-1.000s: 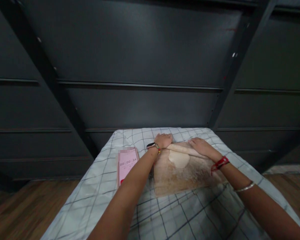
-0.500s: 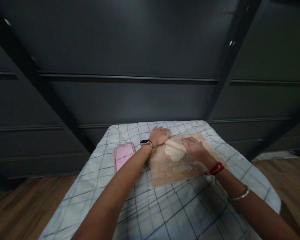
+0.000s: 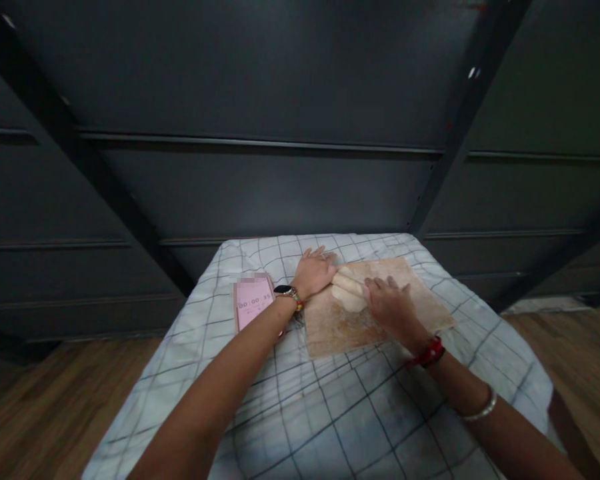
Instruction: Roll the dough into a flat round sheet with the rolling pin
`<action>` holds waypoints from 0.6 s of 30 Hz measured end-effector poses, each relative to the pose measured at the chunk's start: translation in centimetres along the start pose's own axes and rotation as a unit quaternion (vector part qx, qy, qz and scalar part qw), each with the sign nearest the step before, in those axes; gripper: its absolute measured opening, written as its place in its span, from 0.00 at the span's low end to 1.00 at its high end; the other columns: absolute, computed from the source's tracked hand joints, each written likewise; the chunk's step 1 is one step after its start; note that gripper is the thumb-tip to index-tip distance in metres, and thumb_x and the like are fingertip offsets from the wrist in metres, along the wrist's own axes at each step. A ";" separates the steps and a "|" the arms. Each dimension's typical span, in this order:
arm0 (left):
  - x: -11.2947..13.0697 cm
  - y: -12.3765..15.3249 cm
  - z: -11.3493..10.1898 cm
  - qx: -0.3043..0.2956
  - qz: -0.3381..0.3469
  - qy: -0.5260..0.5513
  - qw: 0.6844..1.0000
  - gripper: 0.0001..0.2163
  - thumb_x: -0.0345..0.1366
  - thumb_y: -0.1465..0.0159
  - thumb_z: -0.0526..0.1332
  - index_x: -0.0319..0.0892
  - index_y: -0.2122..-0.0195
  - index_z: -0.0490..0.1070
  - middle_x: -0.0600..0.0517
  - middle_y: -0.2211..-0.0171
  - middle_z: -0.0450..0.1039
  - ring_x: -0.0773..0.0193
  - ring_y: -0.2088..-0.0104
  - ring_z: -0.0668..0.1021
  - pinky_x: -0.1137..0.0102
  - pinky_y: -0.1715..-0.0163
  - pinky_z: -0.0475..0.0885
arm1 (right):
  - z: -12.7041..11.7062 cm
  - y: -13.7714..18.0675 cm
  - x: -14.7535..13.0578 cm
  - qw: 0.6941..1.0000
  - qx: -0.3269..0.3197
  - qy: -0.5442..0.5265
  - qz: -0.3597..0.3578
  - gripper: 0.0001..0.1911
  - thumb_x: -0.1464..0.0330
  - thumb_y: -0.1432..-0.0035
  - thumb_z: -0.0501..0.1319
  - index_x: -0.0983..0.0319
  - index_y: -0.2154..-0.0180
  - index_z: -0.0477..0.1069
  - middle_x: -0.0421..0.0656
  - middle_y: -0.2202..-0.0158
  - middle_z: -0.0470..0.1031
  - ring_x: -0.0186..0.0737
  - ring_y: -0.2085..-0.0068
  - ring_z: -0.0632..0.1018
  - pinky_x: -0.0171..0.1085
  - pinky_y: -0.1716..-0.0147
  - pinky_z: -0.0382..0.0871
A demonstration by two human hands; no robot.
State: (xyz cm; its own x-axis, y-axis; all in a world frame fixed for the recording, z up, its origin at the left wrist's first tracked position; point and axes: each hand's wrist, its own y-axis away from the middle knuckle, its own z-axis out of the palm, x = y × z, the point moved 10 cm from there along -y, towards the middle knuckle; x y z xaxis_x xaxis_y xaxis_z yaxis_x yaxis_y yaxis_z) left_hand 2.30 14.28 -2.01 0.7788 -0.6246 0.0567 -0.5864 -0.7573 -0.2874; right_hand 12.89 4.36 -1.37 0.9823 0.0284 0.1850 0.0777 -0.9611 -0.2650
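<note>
Rolling pin [image 3: 349, 285], pale, set aslant across a flat piece of dough [image 3: 351, 303]; we see dough on both its far and near sides, with each end of the pin under a hand. Board [image 3: 330, 337], brown, worn and streaked whitish, beneath dough and pin; dough lies toward its far left part. Left hand [image 3: 314, 275], palm down over the pin's left end at the board's far left corner; fingers outstretched and spread, not wrapped round anything we can see. Right hand [image 3: 391, 307], laid over the pin's right end, back of the hand uppermost; fingers reach forward across it, and we cannot tell whether they close underneath. Left wrist: watch [image 3: 283, 290], dark-faced, and beaded bracelet [image 3: 297, 300]. Right wrist: red band [image 3: 430, 352], with silver bangle [image 3: 484, 405] farther up the forearm. Phone [image 3: 253, 303], pink screen reading 00:00:35, left of the board, its lower part hidden from us by the left forearm, its top edge blurred. Cloth [image 3: 350, 413], white with dark grid lines, draped over the table under board and phone. Behind, we list a dark grey panelled wall [image 3: 270, 193]; below, wood-patterned floor [image 3: 90, 387] at either side
</note>
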 end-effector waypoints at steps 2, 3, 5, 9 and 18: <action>-0.1 0.7 -0.2 0.006 -0.003 0.009 1.000 0.21 0.36 0.33 0.43 0.41 0.44 0.67 0.51 0.43 0.68 0.56 0.36 0.57 0.56 0.38 0.49 | 0.0 0.6 -0.6 1.000 0.019 0.006 0.003 0.22 0.63 0.32 0.42 0.63 0.47 0.68 0.52 0.57 0.74 0.51 0.54 0.73 0.44 0.63 0.66; -0.1 1.1 -0.2 0.007 -0.004 0.015 1.000 0.21 0.36 0.33 0.43 0.42 0.43 0.67 0.52 0.43 0.67 0.56 0.35 0.55 0.56 0.38 0.48 | 0.1 0.9 -0.9 0.999 0.030 0.009 0.005 0.22 0.63 0.32 0.43 0.63 0.45 0.66 0.52 0.55 0.74 0.51 0.54 0.73 0.42 0.65 0.66; -0.1 2.0 -0.4 0.005 -0.007 0.026 1.000 0.22 0.36 0.32 0.42 0.42 0.42 0.66 0.52 0.42 0.66 0.56 0.35 0.52 0.55 0.37 0.47 | 0.0 1.4 -1.4 0.998 0.056 0.015 0.014 0.22 0.65 0.33 0.44 0.61 0.43 0.65 0.52 0.51 0.73 0.51 0.52 0.73 0.41 0.66 0.66; -0.2 4.0 -0.5 0.001 -0.022 0.040 0.999 0.23 0.35 0.32 0.42 0.40 0.38 0.60 0.50 0.39 0.62 0.56 0.34 0.50 0.53 0.37 0.47 | -0.2 2.6 -2.4 0.995 0.102 0.013 0.015 0.21 0.67 0.35 0.48 0.59 0.44 0.67 0.51 0.47 0.71 0.50 0.56 0.75 0.44 0.64 0.65; -0.6 7.7 -0.4 -0.015 -0.019 0.020 1.000 0.24 0.40 0.30 0.39 0.40 0.35 0.53 0.48 0.35 0.53 0.55 0.34 0.50 0.54 0.38 0.49 | -1.8 5.7 -4.5 0.984 0.161 -0.024 -0.068 0.21 0.71 0.38 0.49 0.64 0.44 0.66 0.54 0.48 0.71 0.49 0.60 0.73 0.48 0.62 0.64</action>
State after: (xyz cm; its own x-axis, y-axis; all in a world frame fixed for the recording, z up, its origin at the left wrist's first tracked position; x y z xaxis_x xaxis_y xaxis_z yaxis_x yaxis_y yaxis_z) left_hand -2.74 8.77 -3.92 0.7916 -0.6019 0.1050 -0.5633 -0.7856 -0.2561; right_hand 8.58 -1.73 -2.04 0.9653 0.1709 0.1974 0.2516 -0.8109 -0.5284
